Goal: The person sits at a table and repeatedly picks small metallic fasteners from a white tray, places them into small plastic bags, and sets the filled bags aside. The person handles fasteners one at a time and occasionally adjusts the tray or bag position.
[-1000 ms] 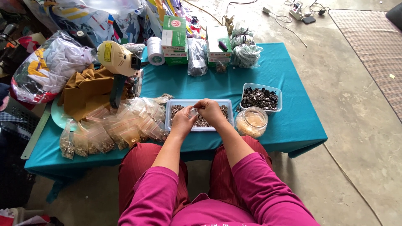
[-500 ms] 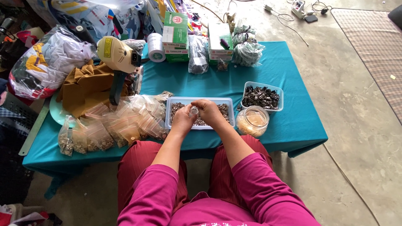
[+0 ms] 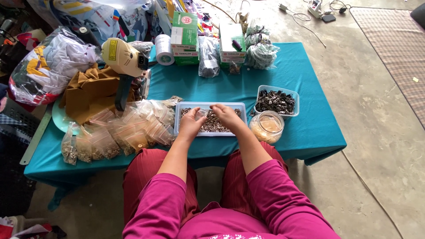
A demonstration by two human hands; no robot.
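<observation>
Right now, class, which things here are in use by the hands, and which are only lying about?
In use: left hand, right hand, small bag, tray of metal bits, filled bags.
Lying about: tape roll, green boxes, clip tub, jar.

Just left of the fingers: a heap of small clear plastic bags (image 3: 119,132) part-filled with brownish bits, lying on the teal tablecloth (image 3: 310,128).
Just right of the fingers: a round clear jar (image 3: 267,126) with pale orange contents; beyond it a clear rectangular tub of dark metal clips (image 3: 276,101).
Far left of the fingers: a folded mustard-brown cloth (image 3: 90,90), a cream-yellow power tool (image 3: 124,57) above it, and a bulging clear bag of white and yellow fabric (image 3: 48,66).
Beyond the fingers: a white roll of tape (image 3: 163,43), a green and white carton (image 3: 184,31), knotted grey-green bags (image 3: 260,46).
Right of the table: grey concrete floor (image 3: 376,132) and a checked mat (image 3: 394,40).
</observation>
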